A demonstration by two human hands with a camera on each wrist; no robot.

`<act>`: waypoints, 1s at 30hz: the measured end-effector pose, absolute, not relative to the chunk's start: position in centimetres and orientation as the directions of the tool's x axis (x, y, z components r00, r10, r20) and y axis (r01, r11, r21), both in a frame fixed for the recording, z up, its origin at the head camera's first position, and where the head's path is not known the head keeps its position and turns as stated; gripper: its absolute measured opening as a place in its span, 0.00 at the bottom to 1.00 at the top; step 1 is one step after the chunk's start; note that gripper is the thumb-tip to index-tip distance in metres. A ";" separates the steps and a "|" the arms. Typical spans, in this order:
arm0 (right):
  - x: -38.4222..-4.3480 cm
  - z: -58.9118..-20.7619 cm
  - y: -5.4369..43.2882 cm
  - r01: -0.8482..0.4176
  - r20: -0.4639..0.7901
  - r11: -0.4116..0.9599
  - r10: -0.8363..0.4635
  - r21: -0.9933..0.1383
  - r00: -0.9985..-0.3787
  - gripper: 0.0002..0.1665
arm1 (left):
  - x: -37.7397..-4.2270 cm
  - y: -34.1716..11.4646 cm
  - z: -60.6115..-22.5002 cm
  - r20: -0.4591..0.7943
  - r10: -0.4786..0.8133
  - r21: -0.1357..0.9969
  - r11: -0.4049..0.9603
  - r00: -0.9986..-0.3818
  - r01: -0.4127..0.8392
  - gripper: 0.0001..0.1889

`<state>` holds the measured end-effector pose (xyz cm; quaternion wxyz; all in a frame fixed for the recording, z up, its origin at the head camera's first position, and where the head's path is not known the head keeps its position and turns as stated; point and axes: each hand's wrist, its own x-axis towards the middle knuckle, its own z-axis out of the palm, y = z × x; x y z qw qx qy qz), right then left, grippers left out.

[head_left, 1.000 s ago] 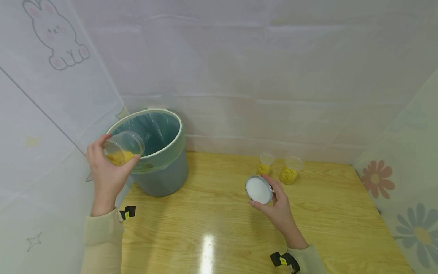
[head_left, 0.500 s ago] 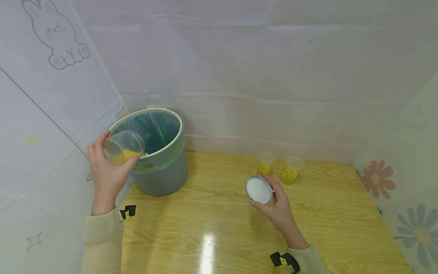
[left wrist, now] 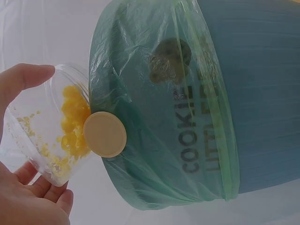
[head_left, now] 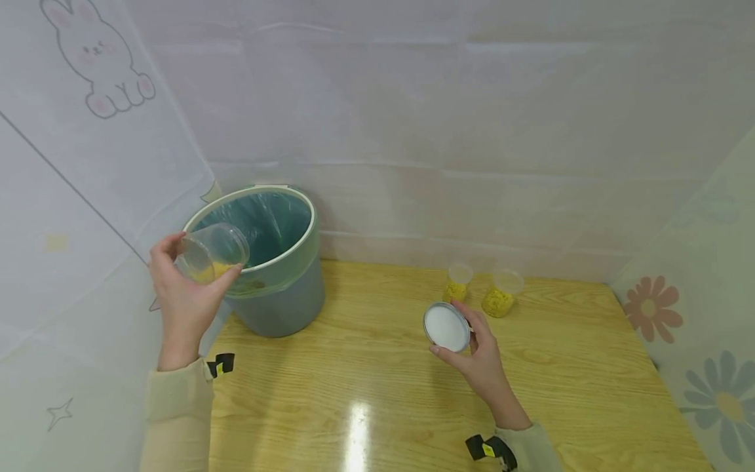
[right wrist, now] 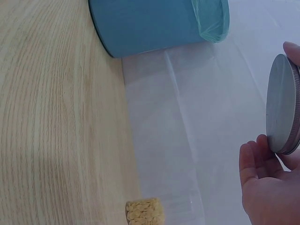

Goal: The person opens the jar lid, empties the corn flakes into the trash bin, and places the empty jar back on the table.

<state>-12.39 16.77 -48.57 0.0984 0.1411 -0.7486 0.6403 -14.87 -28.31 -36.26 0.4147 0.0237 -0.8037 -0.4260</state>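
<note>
My left hand (head_left: 187,298) grips a clear plastic jar (head_left: 213,244), thumb on one side and fingers on the other. The jar lies tipped on its side, its mouth at the rim of a trash bin (head_left: 282,311). Yellow flaky bits (left wrist: 75,123) are heaped near the jar's mouth, with more stuck along its wall, as the left wrist view shows. Away from the bin, above the wooden table, my right hand (head_left: 480,364) holds a round silver screw lid (head_left: 446,327) by its edge, its pale inner face visible in the head view.
A green plastic bag (left wrist: 154,131) lines the bin and folds over its outside. Two more clear jars with yellow bits, a smaller one (head_left: 456,290) and a larger one (head_left: 498,301), stand near the back of the table (head_left: 377,367). Printed sheets hang behind and at both sides.
Yellow bits in the tipped jar have dwindled; some showed at its mouth half a second ago. The left fingers have shifted slightly on the jar. My right hand and the lid stay in place.
</note>
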 end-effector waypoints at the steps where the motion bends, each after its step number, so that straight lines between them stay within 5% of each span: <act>1: -12.4 -48.6 16.8 -0.340 0.331 0.141 -0.086 -0.930 -0.940 0.50 | -14.9 -28.3 -36.3 0.648 -0.390 0.702 0.639 -0.654 0.315 0.44; 30: -12.4 -48.8 16.8 -0.333 0.323 0.148 -0.088 -0.931 -0.942 0.50 | -16.0 -28.8 -36.0 0.722 -0.280 0.584 0.737 -0.633 0.340 0.52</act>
